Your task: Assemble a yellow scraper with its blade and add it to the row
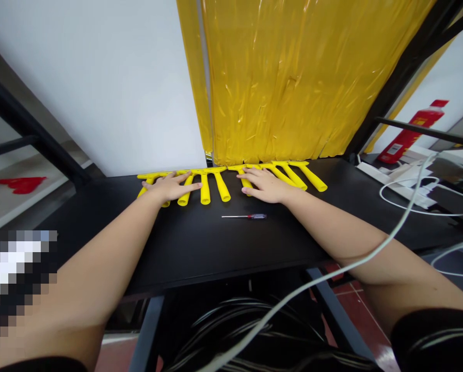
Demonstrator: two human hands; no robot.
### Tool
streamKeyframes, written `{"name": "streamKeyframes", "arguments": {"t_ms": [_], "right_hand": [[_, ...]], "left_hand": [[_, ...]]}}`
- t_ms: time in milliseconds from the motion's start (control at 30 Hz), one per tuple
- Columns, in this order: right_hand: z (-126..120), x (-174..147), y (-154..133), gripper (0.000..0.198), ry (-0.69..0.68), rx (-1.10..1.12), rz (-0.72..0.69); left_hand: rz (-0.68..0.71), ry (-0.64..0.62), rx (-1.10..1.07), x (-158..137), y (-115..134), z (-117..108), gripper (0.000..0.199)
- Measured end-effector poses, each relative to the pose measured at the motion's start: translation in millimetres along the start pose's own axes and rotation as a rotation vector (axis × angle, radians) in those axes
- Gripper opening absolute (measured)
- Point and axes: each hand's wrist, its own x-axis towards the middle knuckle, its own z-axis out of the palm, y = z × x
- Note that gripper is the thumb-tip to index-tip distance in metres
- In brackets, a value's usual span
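Along the back edge of the black table, several yellow T-shaped plastic handles (205, 189) lie in a row, their hollow round ends toward me. Over the left part of the row rests my left hand (170, 187), fingers spread and touching the handles beneath it. My right hand (268, 185) lies flat on the right part, fingers apart, partly covering one handle. Both hands hide portions of the pieces under them. In front of the row, between my forearms, a small screwdriver (256, 216) with a clear blue-and-red grip lies with its tip pointing left.
Behind the black table (216, 253) stand a white panel (99, 82) and a yellow plastic-film curtain (285, 77). At right are a red bottle (413, 132) and white cables. One pale cable (324, 279) runs across the front of my right forearm. Black frame posts flank the table.
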Motion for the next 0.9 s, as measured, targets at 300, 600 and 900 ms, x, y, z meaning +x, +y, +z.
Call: {"name": "streamKeyframes", "arguments": {"t_ms": [300, 600, 900], "right_hand": [[-2, 0, 8, 0.068, 0.018, -0.017, 0.015], [3, 3, -1, 0.063, 0.007, -0.045, 0.017], [-5, -2, -11, 0.053, 0.141, -0.113, 0.057]], "left_hand": [[-0.086, -0.027, -0.053, -11, 5, -7, 0.112], [-0.067, 0.021, -0.023, -9, -5, -3, 0.098], [0.496, 0.246, 0.084, -44, 40, 3, 0.065]]}}
